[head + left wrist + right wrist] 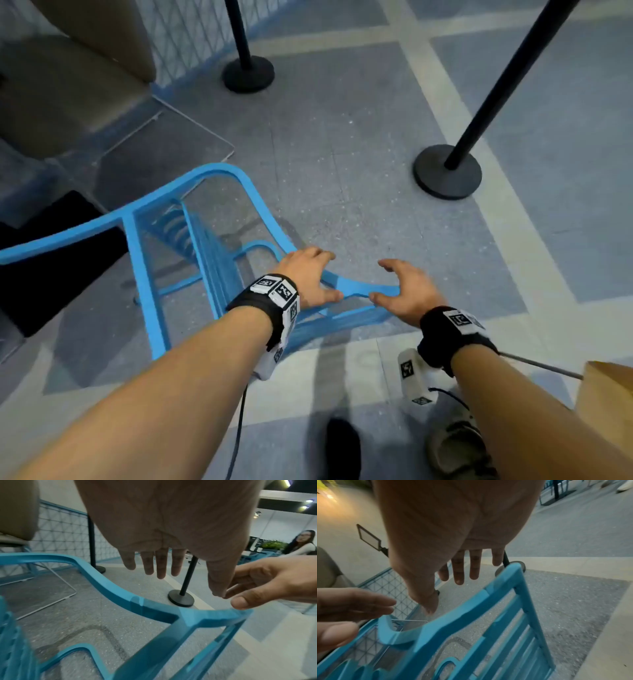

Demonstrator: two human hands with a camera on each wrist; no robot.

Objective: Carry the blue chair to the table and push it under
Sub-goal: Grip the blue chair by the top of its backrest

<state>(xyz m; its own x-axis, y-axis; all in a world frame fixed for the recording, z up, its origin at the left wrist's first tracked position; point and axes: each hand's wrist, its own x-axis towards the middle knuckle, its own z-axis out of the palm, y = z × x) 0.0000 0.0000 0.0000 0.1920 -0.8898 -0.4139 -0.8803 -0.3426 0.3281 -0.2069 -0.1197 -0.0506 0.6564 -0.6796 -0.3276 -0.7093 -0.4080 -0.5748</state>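
The blue chair (191, 240) stands on the floor at near left, its top rail under both hands. From the head view the left hand (308, 277) and right hand (407, 291) seem to touch that rail; the wrist views show straight, spread fingers above it, gripping nothing. Two black stanchions (448, 171) stand far right, and a beige seat (68, 85) stands far left.
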